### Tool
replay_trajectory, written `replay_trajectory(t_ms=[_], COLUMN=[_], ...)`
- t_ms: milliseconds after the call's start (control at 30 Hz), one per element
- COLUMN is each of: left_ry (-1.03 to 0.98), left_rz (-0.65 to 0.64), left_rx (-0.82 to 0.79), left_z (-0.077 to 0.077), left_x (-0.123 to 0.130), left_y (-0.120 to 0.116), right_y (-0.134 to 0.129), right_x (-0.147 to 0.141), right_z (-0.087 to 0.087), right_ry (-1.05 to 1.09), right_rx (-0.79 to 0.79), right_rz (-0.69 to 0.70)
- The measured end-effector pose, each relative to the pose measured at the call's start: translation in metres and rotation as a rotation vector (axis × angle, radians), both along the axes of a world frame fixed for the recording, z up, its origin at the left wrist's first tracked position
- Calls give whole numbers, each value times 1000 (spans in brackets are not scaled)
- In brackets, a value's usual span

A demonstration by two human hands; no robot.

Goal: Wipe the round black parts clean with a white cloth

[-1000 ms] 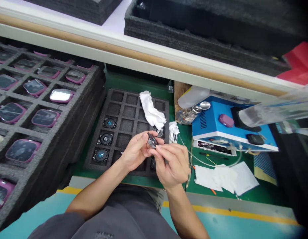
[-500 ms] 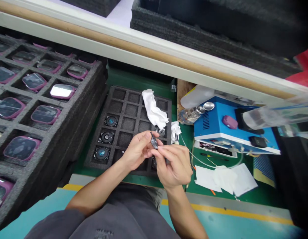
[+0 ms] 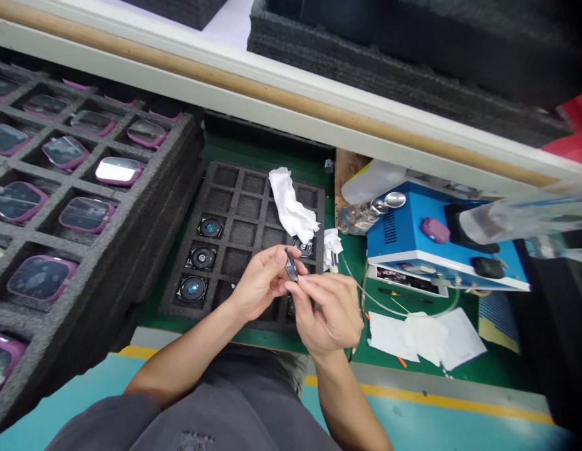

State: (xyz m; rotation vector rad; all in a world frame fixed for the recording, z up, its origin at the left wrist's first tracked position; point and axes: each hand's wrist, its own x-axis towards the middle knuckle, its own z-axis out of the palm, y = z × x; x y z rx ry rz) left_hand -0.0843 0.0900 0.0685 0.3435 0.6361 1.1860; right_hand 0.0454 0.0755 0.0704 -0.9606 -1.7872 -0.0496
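Note:
A small dark watch case [image 3: 291,265], seen nearly edge-on, is pinched between my two hands. My left hand [image 3: 262,280] grips its far upper side with thumb and fingers. At its lower end, my right hand [image 3: 328,307] has its thumb and fingertips closed on it. Both hands are over a grey foam tray [image 3: 218,254] divided into square pockets. Round black watch cases [image 3: 201,258] sit in the left column of pockets. A crumpled white tissue [image 3: 291,203] covers pockets at the right, with another round case [image 3: 302,248] showing beneath its lower end.
Stacked foam trays [image 3: 166,181] with purple-framed square watches [image 3: 41,279] rise on the left. To the right stand a blue machine [image 3: 403,219], a glass bottle [image 3: 359,218] and white papers [image 3: 426,338]. A thin clear tube [image 3: 389,310] loops across the bench. A shelf edge [image 3: 291,81] crosses above.

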Motion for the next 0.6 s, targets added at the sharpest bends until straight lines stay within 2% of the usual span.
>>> replay_trajectory(t_ms=[600], left_ry=[-34], left_rz=[-34], left_rx=[-2], left_z=[-2], left_x=[1], left_y=[0], right_y=[-2], right_x=[-6], right_z=[2], right_ry=[-14], right_rx=[12], right_rz=[-1])
